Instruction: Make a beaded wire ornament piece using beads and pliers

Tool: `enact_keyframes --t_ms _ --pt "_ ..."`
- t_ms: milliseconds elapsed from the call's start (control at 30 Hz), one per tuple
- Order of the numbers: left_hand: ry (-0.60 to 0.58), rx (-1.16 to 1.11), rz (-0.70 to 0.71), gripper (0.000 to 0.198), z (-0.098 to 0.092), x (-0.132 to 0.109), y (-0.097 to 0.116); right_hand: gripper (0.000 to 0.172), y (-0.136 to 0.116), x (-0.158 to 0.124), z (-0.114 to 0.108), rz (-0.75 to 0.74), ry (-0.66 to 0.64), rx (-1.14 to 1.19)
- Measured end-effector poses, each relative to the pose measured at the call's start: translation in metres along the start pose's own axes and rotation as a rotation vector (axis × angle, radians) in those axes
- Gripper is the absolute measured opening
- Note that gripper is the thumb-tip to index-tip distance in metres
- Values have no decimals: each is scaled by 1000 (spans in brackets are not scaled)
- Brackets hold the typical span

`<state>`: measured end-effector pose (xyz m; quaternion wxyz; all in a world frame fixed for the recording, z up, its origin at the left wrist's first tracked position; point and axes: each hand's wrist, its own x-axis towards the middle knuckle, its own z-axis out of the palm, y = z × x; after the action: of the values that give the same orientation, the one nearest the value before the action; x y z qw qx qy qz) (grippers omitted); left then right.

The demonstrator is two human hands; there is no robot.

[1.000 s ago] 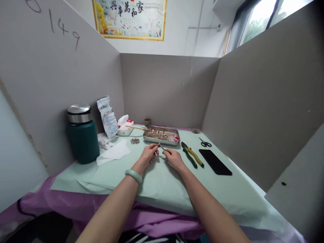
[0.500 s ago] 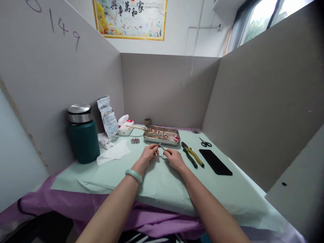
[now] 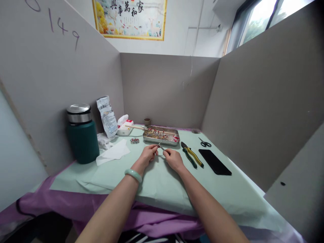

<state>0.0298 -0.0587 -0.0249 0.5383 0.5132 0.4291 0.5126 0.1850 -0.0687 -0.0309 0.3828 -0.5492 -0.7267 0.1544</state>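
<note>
My left hand [image 3: 149,154], with a pale green bangle [image 3: 133,175] on its wrist, is closed in a pinch in front of the metal tray [image 3: 162,142]. Whatever lies between its fingertips is too small to make out. In my right hand [image 3: 173,159], closed round one end, is a slim silver tool [image 3: 161,147], perhaps tweezers. Its tip points up and left and meets the left fingertips. Red, gold and silver beads or trinkets fill much of the tray, and a wooden stick [image 3: 134,127] rests over its left end.
Pliers [image 3: 191,155], scissors [image 3: 205,143] and a black phone [image 3: 215,162] lie on the right. A beaded bundle [image 3: 134,140], white paper [image 3: 113,152], a tissue pack [image 3: 125,128], a silver pouch [image 3: 107,116] and a green flask [image 3: 83,141] are leftward. Grey partitions [image 3: 169,89] enclose the table.
Both hands keep nearly the same place and grip. The whole view has shifted very slightly.
</note>
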Motion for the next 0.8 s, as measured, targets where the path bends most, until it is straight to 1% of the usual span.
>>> enact_keyframes --t_ms 133,300,500,667,800 --pt "3 -6 2 14 2 -1 1 30 -2 0 0 13 -3 -20" --pt "15 -18 6 15 1 -3 3 29 2 1 1 13 -26 8" --pt "29 -48 20 17 0 -3 3 30 2 1 1 -36 -55 26" --pt "21 -34 38 20 0 -3 2 29 1 0 0 -56 -62 30" --pt "17 10 51 19 1 -3 2 30 2 0 0 -51 -66 33"
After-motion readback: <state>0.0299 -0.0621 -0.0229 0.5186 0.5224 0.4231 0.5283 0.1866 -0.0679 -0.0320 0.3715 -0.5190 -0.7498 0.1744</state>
